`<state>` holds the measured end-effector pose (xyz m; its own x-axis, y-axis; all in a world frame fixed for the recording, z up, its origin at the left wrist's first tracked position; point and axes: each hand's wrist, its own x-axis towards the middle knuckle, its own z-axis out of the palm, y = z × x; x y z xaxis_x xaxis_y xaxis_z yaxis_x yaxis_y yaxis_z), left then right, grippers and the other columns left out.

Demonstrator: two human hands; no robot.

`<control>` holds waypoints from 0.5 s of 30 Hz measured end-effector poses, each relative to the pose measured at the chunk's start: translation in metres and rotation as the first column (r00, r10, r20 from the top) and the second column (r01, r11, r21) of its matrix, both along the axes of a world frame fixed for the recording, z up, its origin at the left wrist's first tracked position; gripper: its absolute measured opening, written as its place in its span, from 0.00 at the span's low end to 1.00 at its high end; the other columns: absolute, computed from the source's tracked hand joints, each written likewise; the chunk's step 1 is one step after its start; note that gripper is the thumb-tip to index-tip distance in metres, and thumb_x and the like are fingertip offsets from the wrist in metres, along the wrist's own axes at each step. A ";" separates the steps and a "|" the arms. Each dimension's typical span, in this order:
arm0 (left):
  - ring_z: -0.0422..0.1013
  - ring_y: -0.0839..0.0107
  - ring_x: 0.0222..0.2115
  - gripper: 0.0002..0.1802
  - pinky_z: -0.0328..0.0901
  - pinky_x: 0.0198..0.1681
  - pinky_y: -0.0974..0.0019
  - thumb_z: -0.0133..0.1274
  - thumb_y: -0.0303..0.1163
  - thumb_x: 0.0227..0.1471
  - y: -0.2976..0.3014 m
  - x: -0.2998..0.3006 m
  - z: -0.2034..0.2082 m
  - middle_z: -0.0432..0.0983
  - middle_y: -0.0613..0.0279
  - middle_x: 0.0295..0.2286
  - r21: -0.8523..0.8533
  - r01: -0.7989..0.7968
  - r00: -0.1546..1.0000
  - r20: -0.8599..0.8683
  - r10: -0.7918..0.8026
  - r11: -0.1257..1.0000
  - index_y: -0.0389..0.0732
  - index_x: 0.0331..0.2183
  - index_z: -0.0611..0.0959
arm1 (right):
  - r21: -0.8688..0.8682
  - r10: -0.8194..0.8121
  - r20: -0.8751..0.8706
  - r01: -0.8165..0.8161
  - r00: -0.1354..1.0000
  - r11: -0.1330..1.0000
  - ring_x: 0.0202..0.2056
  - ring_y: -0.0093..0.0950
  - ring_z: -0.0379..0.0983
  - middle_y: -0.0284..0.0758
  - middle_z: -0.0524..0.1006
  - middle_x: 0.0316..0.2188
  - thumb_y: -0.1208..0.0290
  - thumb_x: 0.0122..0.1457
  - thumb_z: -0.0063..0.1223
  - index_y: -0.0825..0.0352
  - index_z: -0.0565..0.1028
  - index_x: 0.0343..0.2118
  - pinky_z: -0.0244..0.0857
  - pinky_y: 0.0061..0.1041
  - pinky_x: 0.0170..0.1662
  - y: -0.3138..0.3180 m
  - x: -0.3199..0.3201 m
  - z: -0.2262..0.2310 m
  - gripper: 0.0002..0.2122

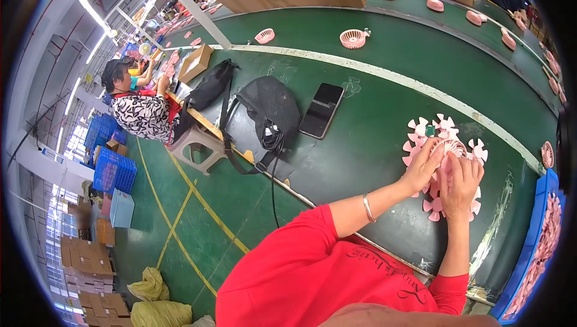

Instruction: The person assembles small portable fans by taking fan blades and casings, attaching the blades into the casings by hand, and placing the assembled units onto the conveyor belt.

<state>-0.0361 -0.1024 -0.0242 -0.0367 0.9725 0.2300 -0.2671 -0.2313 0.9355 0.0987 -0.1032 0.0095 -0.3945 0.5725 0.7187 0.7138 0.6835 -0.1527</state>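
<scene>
1. Step in hand: assembly work on a pink fan part. The left hand point(422, 168) and the right hand point(461, 184) meet over a round pink fan housing point(452, 147) that lies on the green tabletop point(372, 141), near its far edge beside the conveyor belt point(421, 45).
2. Grip, left: fingers curled down onto the housing and the parts around it; what exactly they pinch is hidden, so I cannot tell whether it is closed.
3. Grip, right: fingers bent over the near side of the housing, pressing or holding a pink piece; not clearly readable either.
4. Loose stock: pink fan blades point(419, 127) lie fanned around the housing, touching one another.
5. Next move, as a judgement: it calls for seating one blade squarely on the housing centre, with fingertip alignment rather than force.
6. Container: blue crate point(532, 249) at the right, filled with pink parts point(548, 237).
7. Container: open cardboard box point(195, 63) at the far left of the tabletop; contents not visible.
8. Also present: black smartphone point(321, 110), black bag point(268, 111), finished pink fan point(353, 39) on the belt.
</scene>
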 end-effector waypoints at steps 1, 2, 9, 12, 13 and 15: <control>0.66 0.74 0.40 0.17 0.63 0.43 0.69 0.42 0.39 0.61 0.001 0.000 0.001 0.70 0.59 0.38 -0.006 -0.008 0.999 -0.045 0.008 1.000 0.37 0.46 0.69 | -0.006 0.003 -0.010 -0.003 1.000 1.000 0.40 0.39 0.65 0.36 0.72 0.34 0.72 0.46 0.59 0.66 0.73 0.43 0.55 0.41 0.50 0.001 0.000 -0.002 0.18; 0.67 0.73 0.41 0.17 0.63 0.44 0.69 0.44 0.37 0.60 0.001 0.000 0.000 0.71 0.57 0.39 -0.013 -0.016 0.996 -0.090 0.015 1.000 0.36 0.46 0.69 | -0.009 0.004 -0.009 -0.004 1.000 1.000 0.40 0.39 0.65 0.36 0.72 0.34 0.72 0.46 0.59 0.66 0.73 0.43 0.55 0.41 0.50 0.003 0.002 -0.004 0.18; 0.68 0.77 0.38 0.16 0.65 0.41 0.71 0.53 0.29 0.54 0.001 -0.001 0.002 0.72 0.59 0.37 -0.038 -0.041 0.994 -0.100 0.037 0.998 0.34 0.43 0.70 | 0.046 -0.146 -0.166 0.155 0.975 0.987 0.42 0.37 0.66 0.38 0.72 0.39 0.69 0.40 0.65 0.66 0.72 0.47 0.55 0.38 0.51 0.004 0.002 -0.002 0.27; 0.68 0.77 0.36 0.17 0.65 0.41 0.71 0.55 0.28 0.52 0.000 -0.001 0.004 0.73 0.59 0.36 -0.018 -0.029 0.996 -0.083 0.028 0.999 0.33 0.42 0.71 | -0.205 -0.171 -0.328 0.107 0.929 0.973 0.40 0.34 0.71 0.38 0.74 0.39 0.71 0.36 0.67 0.68 0.71 0.48 0.61 0.32 0.47 0.005 0.005 -0.007 0.31; 0.68 0.77 0.36 0.17 0.65 0.41 0.71 0.55 0.28 0.52 -0.001 0.000 0.004 0.73 0.59 0.36 -0.017 -0.026 0.996 -0.081 0.024 1.000 0.33 0.42 0.71 | -0.462 -0.181 -0.438 -0.048 0.881 0.885 0.37 0.32 0.72 0.38 0.75 0.37 0.72 0.36 0.67 0.69 0.71 0.48 0.64 0.30 0.44 0.009 0.009 -0.014 0.30; 0.69 0.77 0.36 0.19 0.66 0.41 0.71 0.57 0.26 0.49 -0.003 0.003 0.003 0.73 0.58 0.35 -0.037 0.041 0.996 -0.078 -0.044 0.998 0.33 0.43 0.71 | -0.599 -0.182 -0.553 -0.236 0.813 0.765 0.31 0.25 0.74 0.37 0.78 0.30 0.74 0.38 0.65 0.72 0.71 0.46 0.68 0.25 0.36 0.011 0.016 -0.019 0.27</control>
<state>-0.0330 -0.1057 -0.0210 0.0218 0.9803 0.1962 -0.2007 -0.1880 0.9614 0.1149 -0.0924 -0.0096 -0.0732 0.9538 0.2914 0.3376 0.2986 -0.8927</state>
